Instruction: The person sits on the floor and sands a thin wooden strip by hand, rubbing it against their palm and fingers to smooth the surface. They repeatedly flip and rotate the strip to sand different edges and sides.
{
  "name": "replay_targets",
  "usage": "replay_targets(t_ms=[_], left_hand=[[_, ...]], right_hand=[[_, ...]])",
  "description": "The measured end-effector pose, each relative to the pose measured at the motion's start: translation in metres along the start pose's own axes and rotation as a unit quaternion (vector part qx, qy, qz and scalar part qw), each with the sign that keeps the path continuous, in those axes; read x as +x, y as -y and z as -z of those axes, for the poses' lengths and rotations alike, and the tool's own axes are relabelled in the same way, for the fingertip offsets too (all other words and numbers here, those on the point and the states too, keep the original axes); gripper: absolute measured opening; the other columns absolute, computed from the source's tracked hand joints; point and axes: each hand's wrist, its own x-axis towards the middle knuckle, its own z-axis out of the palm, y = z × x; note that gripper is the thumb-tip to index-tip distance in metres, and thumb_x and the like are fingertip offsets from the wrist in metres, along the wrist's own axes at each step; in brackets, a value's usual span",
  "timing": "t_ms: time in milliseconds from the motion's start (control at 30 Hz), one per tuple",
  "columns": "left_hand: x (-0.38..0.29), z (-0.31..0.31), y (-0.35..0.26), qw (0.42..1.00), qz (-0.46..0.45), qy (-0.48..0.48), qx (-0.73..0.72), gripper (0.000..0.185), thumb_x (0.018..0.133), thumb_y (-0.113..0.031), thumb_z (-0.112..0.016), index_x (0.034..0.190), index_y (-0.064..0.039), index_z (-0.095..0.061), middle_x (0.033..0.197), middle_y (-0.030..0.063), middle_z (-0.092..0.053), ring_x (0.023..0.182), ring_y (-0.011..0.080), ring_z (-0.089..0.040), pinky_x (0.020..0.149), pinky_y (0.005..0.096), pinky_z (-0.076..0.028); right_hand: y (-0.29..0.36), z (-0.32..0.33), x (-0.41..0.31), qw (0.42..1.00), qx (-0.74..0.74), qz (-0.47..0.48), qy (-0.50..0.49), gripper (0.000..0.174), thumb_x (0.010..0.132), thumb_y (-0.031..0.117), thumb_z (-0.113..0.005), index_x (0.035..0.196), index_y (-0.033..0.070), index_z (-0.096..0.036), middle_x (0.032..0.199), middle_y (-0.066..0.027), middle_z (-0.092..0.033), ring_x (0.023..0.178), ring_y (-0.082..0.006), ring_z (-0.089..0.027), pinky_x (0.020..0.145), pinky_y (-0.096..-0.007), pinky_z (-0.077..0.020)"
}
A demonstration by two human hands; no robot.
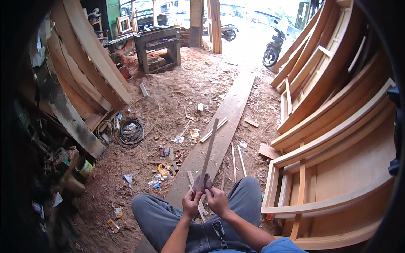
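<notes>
My left hand [190, 204] grips the lower end of a thin wooden strip [209, 153], which points up and away from me. My right hand [217, 201], close beside it, pinches a dark, bent sheet [208, 182] that looks like sandpaper. The sheet sits against the strip just above my fingers; how far it wraps around is hidden. Between my knees, more thin wooden strips [201, 208] lie under my hands. A long wooden board [232, 104] runs away from me along the ground, with a few pale strips [214, 129] lying across it.
Wood shavings and litter cover the ground. Wooden frames [302, 183] stack at my right, while planks [91, 47] lean at the left. A coiled cable [131, 131] lies at left. Farther off are a workbench [158, 41] and a parked motorcycle [274, 47].
</notes>
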Motion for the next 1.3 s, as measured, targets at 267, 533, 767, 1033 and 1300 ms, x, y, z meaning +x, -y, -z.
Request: replay_targets(t_ms=[267, 533, 767, 1033, 1300], left_hand=[[0.013, 0.012, 0.043, 0.993, 0.070, -0.022, -0.090, 0.024, 0.098, -0.026, -0.062, 0.088, -0.004, -0.062, 0.067, -0.0064, -0.054, 0.056, 0.0008, -0.041, 0.048, 0.0211, -0.031], [0.017, 0.011, 0.039, 0.968, 0.122, -0.001, -0.217, 0.023, 0.099, -0.025, -0.060, 0.084, -0.009, -0.057, 0.064, -0.0075, -0.047, 0.054, 0.0008, -0.038, 0.048, 0.0209, -0.028], [0.013, 0.012, 0.034, 0.976, 0.078, 0.062, -0.194, 0.022, 0.098, -0.027, -0.061, 0.093, -0.005, -0.062, 0.075, -0.0025, -0.061, 0.059, 0.0020, -0.048, 0.053, 0.0193, -0.039], [0.010, 0.012, 0.043, 0.988, 0.077, 0.099, -0.087, 0.015, 0.095, -0.016, -0.064, 0.089, -0.003, -0.061, 0.074, -0.0014, -0.062, 0.067, 0.0032, -0.055, 0.056, 0.0217, -0.041], [0.007, 0.006, 0.035, 0.996, -0.011, 0.058, 0.070, 0.033, 0.087, -0.027, -0.072, 0.079, -0.001, -0.054, 0.057, 0.0050, -0.050, 0.053, 0.0093, -0.043, 0.049, 0.0314, -0.036]], right_hand=[[0.000, -0.022, 0.000, 0.993, 0.109, -0.021, 0.037, 0.039, 0.093, 0.008, -0.053, 0.131, 0.002, -0.058, 0.085, -0.0229, -0.068, 0.073, -0.0276, -0.070, 0.067, -0.0372, -0.0525], [-0.018, -0.020, 0.004, 0.888, 0.403, -0.210, 0.078, 0.028, 0.091, 0.004, -0.047, 0.108, -0.005, -0.068, 0.106, -0.0136, -0.070, 0.099, -0.0201, -0.066, 0.085, -0.0338, -0.0549], [-0.022, -0.013, 0.003, 0.857, 0.446, -0.242, 0.086, 0.022, 0.090, 0.008, -0.057, 0.109, 0.000, -0.062, 0.101, -0.0087, -0.067, 0.089, -0.0187, -0.068, 0.078, -0.0300, -0.0553], [-0.024, -0.009, 0.007, 0.880, 0.370, -0.230, 0.188, 0.038, 0.088, 0.024, -0.075, 0.116, 0.002, -0.062, 0.105, -0.0051, -0.068, 0.093, -0.0103, -0.063, 0.078, -0.0262, -0.0506], [-0.027, -0.011, 0.010, 0.901, 0.352, -0.202, 0.151, 0.030, 0.084, 0.016, -0.077, 0.107, 0.000, -0.066, 0.101, -0.0066, -0.070, 0.091, -0.0137, -0.065, 0.082, -0.0301, -0.0514]])
